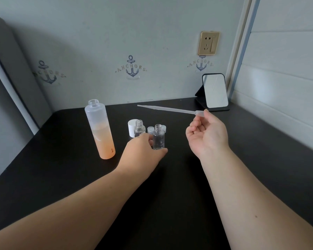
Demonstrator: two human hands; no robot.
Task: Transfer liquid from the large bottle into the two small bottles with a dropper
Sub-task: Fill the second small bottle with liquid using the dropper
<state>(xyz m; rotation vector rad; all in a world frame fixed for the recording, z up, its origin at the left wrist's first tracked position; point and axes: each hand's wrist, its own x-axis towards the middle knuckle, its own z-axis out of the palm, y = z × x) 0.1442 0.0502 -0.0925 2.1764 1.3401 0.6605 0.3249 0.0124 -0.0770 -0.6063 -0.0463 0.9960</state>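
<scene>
The large frosted bottle (100,130), orange toward its base and uncapped, stands on the black table (170,195) at the left. Two small clear bottles stand open to its right: the nearer small bottle (158,137) and the farther small bottle (139,128). My left hand (143,153) grips the base of the nearer small bottle between thumb and fingers. My right hand (207,134) is raised above the table and pinches the bulb of a clear plastic dropper (170,110), whose tip points left, level over the bottles.
A white cap (131,127) and two small clear caps (150,129) sit behind the small bottles. A small standing mirror (215,91) is at the back right by the wall. The wall with a socket (208,43) runs behind the table.
</scene>
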